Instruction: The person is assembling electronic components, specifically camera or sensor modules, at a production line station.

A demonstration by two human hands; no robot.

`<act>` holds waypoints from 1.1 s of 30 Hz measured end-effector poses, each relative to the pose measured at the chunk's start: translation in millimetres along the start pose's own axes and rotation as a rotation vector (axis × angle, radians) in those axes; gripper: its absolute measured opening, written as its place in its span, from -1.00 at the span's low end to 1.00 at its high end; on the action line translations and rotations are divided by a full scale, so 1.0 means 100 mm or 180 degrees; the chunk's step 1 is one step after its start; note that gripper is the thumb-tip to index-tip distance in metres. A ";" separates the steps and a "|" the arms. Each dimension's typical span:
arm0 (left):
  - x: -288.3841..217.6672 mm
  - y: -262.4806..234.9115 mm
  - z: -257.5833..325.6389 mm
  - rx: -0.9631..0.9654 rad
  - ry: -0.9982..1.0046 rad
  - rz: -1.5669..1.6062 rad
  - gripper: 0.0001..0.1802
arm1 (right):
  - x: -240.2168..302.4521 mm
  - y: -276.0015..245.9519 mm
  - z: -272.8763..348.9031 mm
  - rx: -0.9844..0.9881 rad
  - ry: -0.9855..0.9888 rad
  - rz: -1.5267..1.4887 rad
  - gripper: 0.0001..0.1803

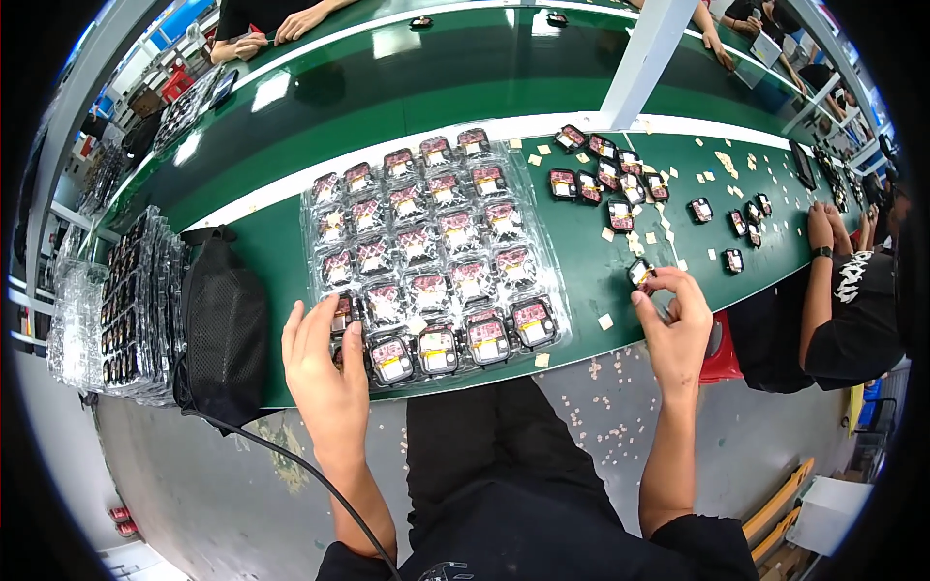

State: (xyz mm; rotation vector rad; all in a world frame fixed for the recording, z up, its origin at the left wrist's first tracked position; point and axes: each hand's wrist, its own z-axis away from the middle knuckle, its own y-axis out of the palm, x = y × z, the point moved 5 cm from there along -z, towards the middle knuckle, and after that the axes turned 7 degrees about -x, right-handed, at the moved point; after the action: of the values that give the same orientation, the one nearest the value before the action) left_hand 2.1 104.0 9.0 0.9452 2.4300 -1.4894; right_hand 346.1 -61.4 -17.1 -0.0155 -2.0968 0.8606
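The left hand (325, 363) is lying flat with fingers spread on the near left corner of a clear plastic tray (436, 257), which is sitting at the near edge of the green table (291, 242); its grip is wide, holding nothing. The tray's pockets are holding small dark modules. The right hand (673, 324) is pinching one small module (640, 274) in a narrow grip, just right of the tray. More loose modules (605, 179) are lying toward the far right edge. A black bag (225, 324) is sitting left of the tray.
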 end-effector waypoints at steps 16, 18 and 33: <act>-0.77 0.28 0.76 0.1316 -0.1112 0.4921 -0.27 | 0.97 0.23 0.75 0.1580 -0.0588 -0.2383 -0.48; -0.74 0.31 0.79 0.1255 -0.1251 0.5124 -0.30 | 0.97 0.26 0.81 0.1572 -0.0283 -0.2640 -0.35; -0.66 0.35 0.84 0.1064 -0.1963 0.5430 -0.30 | 1.12 0.19 0.80 0.0446 -0.2337 -0.0511 -0.64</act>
State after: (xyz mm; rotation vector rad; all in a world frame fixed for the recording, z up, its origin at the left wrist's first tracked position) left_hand 57.7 14.8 -31.5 1.5520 0.3891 -1.0488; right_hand 212.5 -58.8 18.5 0.6194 -2.6477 1.0091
